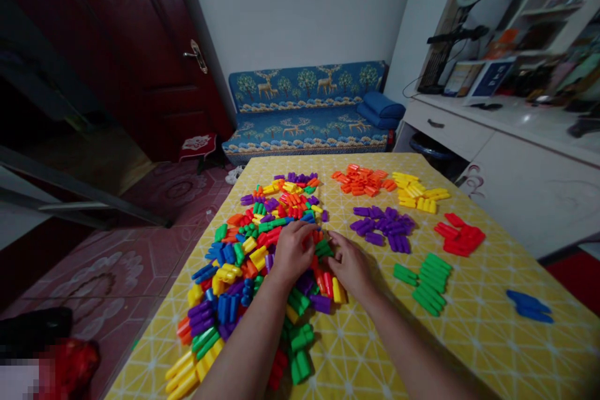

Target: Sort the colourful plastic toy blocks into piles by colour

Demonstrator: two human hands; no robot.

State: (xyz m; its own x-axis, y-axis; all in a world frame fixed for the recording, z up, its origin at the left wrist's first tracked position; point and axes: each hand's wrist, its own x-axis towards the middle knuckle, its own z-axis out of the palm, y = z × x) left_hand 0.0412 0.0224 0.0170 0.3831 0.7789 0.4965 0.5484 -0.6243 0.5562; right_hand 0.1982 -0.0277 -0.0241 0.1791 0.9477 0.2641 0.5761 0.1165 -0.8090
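Observation:
A mixed pile of colourful plastic building blocks (229, 253) covers the left half of the table. My left hand (293, 253) reaches over the middle of this pile, its fingers curled down among the blocks. What those fingertips hold, if anything, is hidden. At the pile's right edge, my right hand (350, 264) has thumb and fingers closed at the end of a green block (323, 248). Red blocks and a yellow block (338, 290) lie just below the fingers. Sorted by colour on the right are orange (360, 180), yellow (417, 190), purple (384, 226), red (459, 235) and green blocks (431, 284).
Blue blocks (529, 306) lie near the right edge of the yellow patterned tablecloth (478, 344). Behind the table stands a blue patterned sofa (300, 119). A white cabinet (515, 169) is on the right, a dark red door (154, 62) on the left.

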